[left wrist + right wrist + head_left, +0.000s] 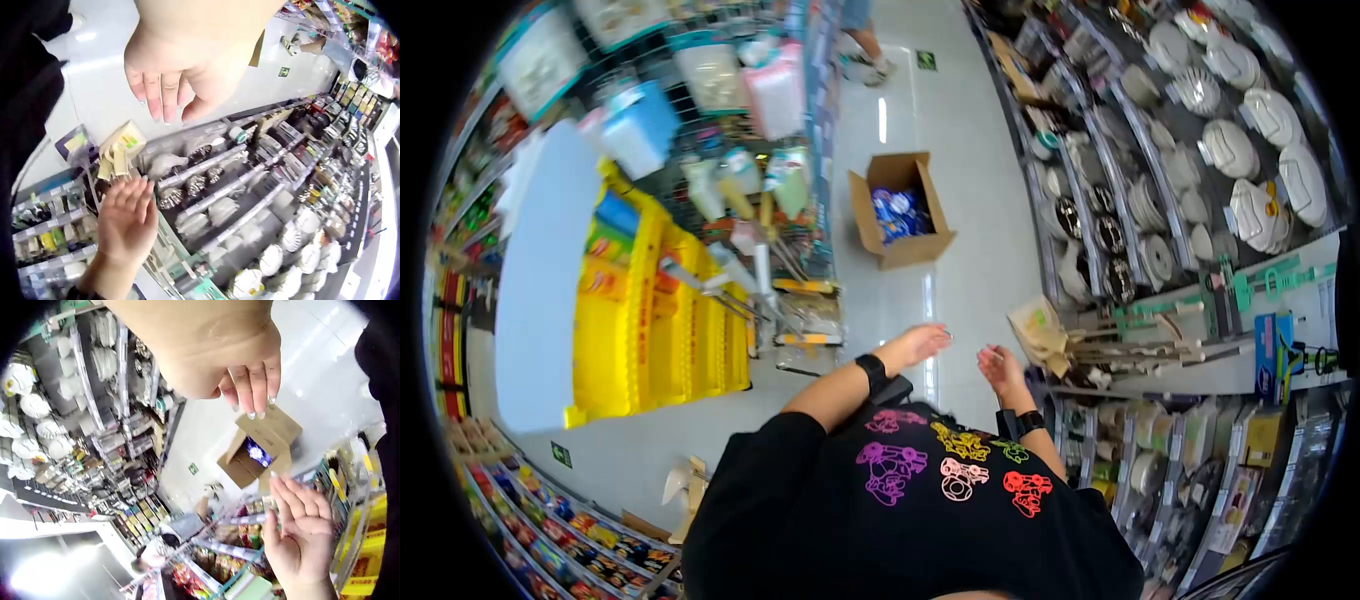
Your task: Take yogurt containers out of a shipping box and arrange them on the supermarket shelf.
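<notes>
Both hands are raised in front of the body, apart, and neither holds anything. In the head view the left hand (916, 344) has loosely extended fingers, and the right hand (1000, 370) is a little to its right, fingers relaxed. The left wrist view shows the left hand (181, 72) with fingers hanging down and the right hand (128, 222) palm up below it. In the right wrist view the right hand (231, 356) is at the top and the left hand (301, 537) shows its palm. Beyond them an open cardboard box (920, 250) with blue packages (897, 212) sits on the floor.
A yellow display rack (640, 330) stands at the left, beside hanging goods. Shelves of white dishes (1230, 150) line the right side, with a paper-wrapped bundle (1040, 335) at their near edge. Another person's leg (867, 42) shows at the aisle's far end.
</notes>
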A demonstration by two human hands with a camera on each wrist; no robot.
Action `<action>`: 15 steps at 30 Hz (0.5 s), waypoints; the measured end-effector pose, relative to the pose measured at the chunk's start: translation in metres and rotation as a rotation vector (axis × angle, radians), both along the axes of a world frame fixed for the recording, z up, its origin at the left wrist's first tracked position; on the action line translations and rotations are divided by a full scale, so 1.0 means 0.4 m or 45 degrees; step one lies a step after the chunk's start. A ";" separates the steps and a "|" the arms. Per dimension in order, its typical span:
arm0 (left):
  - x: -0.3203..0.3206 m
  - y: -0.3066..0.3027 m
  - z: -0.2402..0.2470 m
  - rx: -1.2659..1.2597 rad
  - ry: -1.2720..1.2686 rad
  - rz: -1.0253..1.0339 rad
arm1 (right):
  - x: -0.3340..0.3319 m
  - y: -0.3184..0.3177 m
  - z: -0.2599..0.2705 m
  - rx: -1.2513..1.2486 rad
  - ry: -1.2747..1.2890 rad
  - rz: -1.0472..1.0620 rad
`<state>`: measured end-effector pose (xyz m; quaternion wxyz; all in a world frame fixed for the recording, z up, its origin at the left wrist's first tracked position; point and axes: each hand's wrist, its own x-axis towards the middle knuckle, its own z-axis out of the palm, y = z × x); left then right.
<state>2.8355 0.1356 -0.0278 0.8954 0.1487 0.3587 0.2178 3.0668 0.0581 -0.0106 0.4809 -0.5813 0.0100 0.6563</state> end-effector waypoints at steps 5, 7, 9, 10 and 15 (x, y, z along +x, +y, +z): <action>0.104 0.131 -0.089 0.053 0.396 -0.093 | 0.259 -0.051 -0.071 -0.145 -0.177 -0.188; 0.120 0.210 -0.228 0.067 0.548 0.062 | 0.364 -0.008 -0.134 -0.494 -0.092 -0.063; 0.129 0.267 -0.299 0.007 0.692 0.289 | 0.551 0.022 -0.295 -0.311 0.639 0.408; 0.123 0.285 -0.247 -0.044 0.742 0.434 | 0.551 0.086 -0.273 -0.630 0.166 0.440; 0.177 0.358 -0.279 -0.359 0.863 0.868 | 0.563 0.518 -0.172 -0.250 -0.666 1.379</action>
